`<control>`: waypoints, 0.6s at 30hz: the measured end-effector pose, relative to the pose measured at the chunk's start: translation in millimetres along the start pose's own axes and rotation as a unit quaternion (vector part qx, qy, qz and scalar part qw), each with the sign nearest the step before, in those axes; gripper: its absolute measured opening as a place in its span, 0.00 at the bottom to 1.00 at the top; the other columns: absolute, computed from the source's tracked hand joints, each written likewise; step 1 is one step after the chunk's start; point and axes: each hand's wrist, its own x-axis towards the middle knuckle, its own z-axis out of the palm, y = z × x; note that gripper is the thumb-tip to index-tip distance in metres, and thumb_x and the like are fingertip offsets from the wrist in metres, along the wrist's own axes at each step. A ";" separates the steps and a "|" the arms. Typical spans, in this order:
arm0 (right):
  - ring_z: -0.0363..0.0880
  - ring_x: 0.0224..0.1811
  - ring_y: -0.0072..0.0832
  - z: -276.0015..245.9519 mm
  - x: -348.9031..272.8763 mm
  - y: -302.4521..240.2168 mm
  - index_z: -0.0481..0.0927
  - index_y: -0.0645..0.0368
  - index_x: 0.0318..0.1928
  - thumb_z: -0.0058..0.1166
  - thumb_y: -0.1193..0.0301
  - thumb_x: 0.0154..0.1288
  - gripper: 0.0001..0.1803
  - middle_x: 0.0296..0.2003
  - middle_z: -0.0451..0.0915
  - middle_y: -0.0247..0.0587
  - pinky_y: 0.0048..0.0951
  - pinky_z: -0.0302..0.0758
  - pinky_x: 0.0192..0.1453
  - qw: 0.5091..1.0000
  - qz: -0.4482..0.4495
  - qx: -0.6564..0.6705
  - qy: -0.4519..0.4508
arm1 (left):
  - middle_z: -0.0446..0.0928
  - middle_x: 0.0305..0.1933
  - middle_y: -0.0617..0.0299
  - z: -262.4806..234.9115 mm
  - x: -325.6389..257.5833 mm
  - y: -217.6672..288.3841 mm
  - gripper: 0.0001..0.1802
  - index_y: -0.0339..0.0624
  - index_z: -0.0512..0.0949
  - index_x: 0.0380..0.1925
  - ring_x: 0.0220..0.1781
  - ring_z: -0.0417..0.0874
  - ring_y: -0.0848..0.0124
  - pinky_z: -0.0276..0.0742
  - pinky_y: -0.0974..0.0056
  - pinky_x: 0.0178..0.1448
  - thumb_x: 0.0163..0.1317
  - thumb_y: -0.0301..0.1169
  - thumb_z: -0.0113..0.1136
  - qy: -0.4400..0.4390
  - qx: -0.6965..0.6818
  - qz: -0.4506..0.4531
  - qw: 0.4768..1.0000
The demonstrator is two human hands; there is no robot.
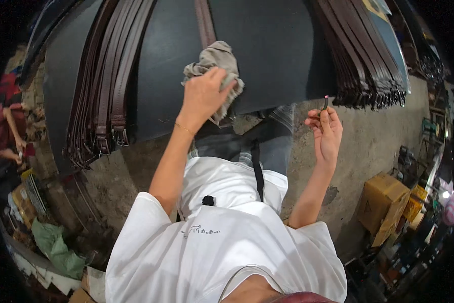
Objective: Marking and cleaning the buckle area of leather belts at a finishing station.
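My left hand (203, 96) grips a crumpled grey-beige cloth (218, 54) and presses it on the dark table top (272, 45) near its front edge. From beneath the cloth a single brown leather belt (203, 22) runs away toward the far side; its near end is hidden. Out to the right, beyond the table's edge, my right hand (328, 132) is raised, palm up. Between its thumb and fingertips it pinches a small dark curved piece (325, 104) with a pinkish tip, too small to name.
Brown belts with buckles lie in a bundle (116, 65) on the left of the table. Another belt bundle (363, 50) hangs over the right edge. Cardboard boxes (383, 199) stand on the floor at right. At far left, another person's arm (13, 126) shows; a green sack (59, 247) lies below.
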 end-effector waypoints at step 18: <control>0.77 0.25 0.25 -20.6 23.0 58.4 0.70 0.59 0.45 0.58 0.74 0.72 0.09 0.33 0.84 0.47 0.24 0.76 0.32 0.983 -0.083 0.159 -0.033 | 0.80 0.45 0.53 -4.4 15.6 -7.8 0.11 0.36 0.81 0.43 0.53 0.80 0.54 0.74 0.53 0.56 0.61 0.28 0.63 0.113 0.074 0.139 0.981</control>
